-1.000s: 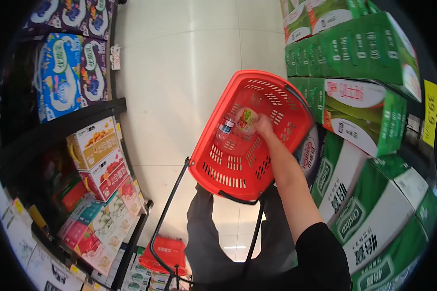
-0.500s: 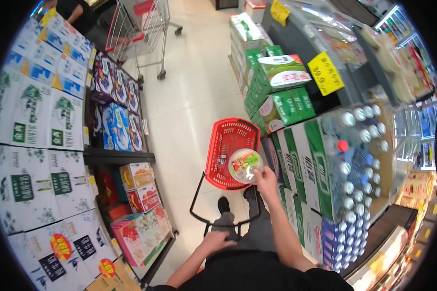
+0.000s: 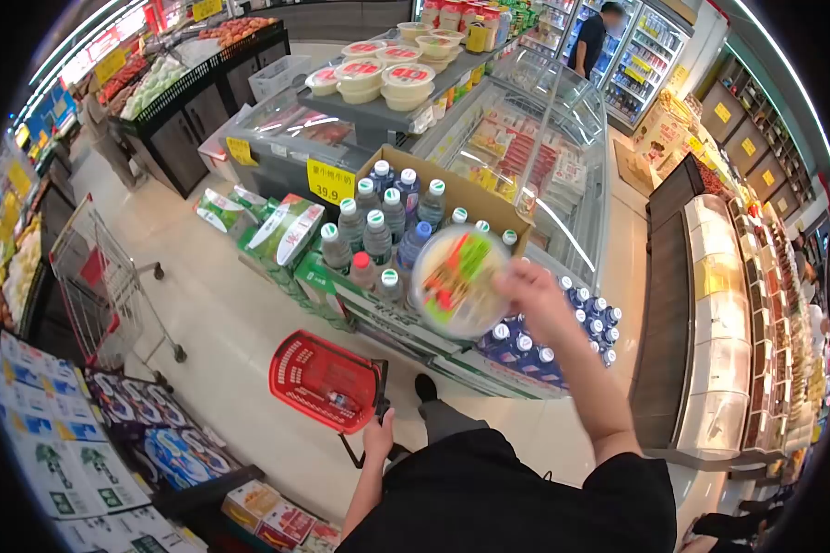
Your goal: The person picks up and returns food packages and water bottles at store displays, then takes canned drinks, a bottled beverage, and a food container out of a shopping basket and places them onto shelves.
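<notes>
My right hand [image 3: 533, 293] grips the edge of a round clear-lidded container [image 3: 461, 281] with colourful food inside, raised in front of several bottles. Below and to the left, my left hand [image 3: 378, 433] is closed on the black handle [image 3: 381, 392] of a red shopping basket [image 3: 295, 401]. A small bottle [image 3: 341, 399] lies inside the basket. Bottled drinks [image 3: 375, 235] stand in an open carton just beyond the container.
A freezer display [image 3: 498, 147] stands behind the bottles, with stacked white tubs [image 3: 406, 78] beside it. At left is a metal shopping cart [image 3: 111, 295]. People [image 3: 588, 41] stand farther back. Bulk bins [image 3: 715, 323] line the right side.
The view has turned right and up. My right hand has lifted the round container out of the basket and well above it. My left hand has taken hold of the basket handle.
</notes>
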Motion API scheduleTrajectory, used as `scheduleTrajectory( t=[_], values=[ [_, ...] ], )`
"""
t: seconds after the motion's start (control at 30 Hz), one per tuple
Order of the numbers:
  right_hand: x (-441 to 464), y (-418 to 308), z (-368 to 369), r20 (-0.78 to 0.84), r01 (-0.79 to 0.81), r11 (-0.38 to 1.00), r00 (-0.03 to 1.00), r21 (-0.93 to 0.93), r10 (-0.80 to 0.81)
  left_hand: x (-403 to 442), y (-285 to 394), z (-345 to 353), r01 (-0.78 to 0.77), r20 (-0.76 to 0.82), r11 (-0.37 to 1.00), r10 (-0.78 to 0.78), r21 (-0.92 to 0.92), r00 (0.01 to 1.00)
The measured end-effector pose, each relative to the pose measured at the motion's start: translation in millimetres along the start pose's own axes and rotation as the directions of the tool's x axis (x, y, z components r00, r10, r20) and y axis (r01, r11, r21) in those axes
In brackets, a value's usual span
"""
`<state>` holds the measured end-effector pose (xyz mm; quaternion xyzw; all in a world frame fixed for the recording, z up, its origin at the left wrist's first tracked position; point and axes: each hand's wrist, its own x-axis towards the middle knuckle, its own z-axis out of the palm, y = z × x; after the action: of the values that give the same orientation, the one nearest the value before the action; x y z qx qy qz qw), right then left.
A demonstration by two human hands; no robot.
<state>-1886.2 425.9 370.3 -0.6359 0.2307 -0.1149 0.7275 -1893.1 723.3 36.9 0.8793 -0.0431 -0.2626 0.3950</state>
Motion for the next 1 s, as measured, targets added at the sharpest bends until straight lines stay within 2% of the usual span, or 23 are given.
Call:
scheduleTrajectory(
  t=[0.07, 0.1, 0.17, 0.27, 0.3, 0.33, 0.4, 0.5, 0.53, 0.67, 0.83, 1.0],
  values=[
    [32, -31, -41, -0.045, 0.101, 0.987, 0.993, -0.128, -0.108, 18, 11, -8, -0.002, -0.045, 1.0, 0.002, -0.009, 0.999],
    [51, -43, -54, -0.071, 0.129, 0.99, 0.989, -0.053, -0.133, 25, 14, -10, 0.023, -0.048, 1.0, -0.023, -0.001, 0.999],
    [93, -57, -91, -0.091, 0.157, 0.985, 0.982, -0.069, -0.162, 40, 23, -14, 0.048, -0.074, 0.999, -0.047, 0.009, 0.996],
    [151, -78, -121, -0.111, 0.194, 0.979, 0.974, -0.059, -0.199, 48, 37, -22, 0.047, -0.147, 0.954, -0.003, 0.297, 0.989],
    [169, -81, -127, -0.132, 0.194, 0.979, 0.971, -0.057, -0.2, 48, 39, -24, 0.066, -0.162, 0.952, -0.018, 0.3, 0.987],
    [184, -81, -129, -0.151, 0.19, 0.98, 0.969, -0.06, -0.197, 45, 39, -24, 0.058, -0.102, 0.931, -0.023, 0.36, 0.995],
    [211, -77, -128, -0.148, 0.18, 0.983, 0.972, -0.025, -0.181, 46, 53, -23, 0.027, -0.012, 0.902, -0.024, 0.431, 1.0],
    [234, -64, -122, -0.146, 0.179, 0.984, 0.974, 0.022, -0.174, 55, 51, -3, -0.032, 0.051, 0.917, 0.013, 0.397, 0.999],
    [238, -59, -119, -0.152, 0.174, 0.984, 0.974, 0.045, -0.166, 58, 54, 2, 0.0, 0.09, 0.924, -0.037, 0.382, 0.995],
    [239, -53, -96, -0.189, 0.172, 0.983, 0.969, 0.059, -0.158, 82, 48, -25, 0.112, 0.035, 0.927, -0.133, 0.359, 0.99],
    [238, -65, -64, -0.24, 0.189, 0.982, 0.953, 0.004, -0.183, 127, 6, -93, 0.062, -0.029, 0.912, -0.055, 0.406, 0.998],
    [245, -91, -22, -0.317, 0.233, 0.971, 0.917, -0.062, -0.24, 174, -45, -149, 0.042, 0.017, 0.895, -0.055, 0.444, 0.998]
  ],
)
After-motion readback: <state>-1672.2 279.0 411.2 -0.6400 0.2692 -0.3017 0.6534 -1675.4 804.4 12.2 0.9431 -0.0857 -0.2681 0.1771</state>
